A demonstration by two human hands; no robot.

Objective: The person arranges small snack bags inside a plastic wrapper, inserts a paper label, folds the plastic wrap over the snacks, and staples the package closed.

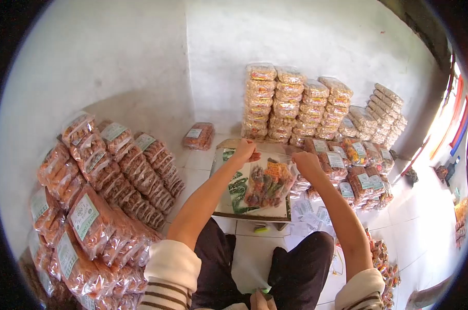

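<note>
A clear plastic bag [269, 185] of mixed orange, green and brown snacks lies on a low table [223, 206] with a green and white patterned top. Its upper part is clear film that stretches between my two hands. At the bag's upper left corner is my left hand [247, 151], fingers curled closed at the film. My right hand [305, 161] is closed at the upper right corner, its fingertips mostly turned away from view.
Brown snack packs [97, 206] are piled high on the left. Pale packs [285, 103] stand in stacks along the back wall, with labelled packs [358, 181] to the right. Loose labels [314, 217] lie on the tiled floor. One pack [199, 136] sits behind the table.
</note>
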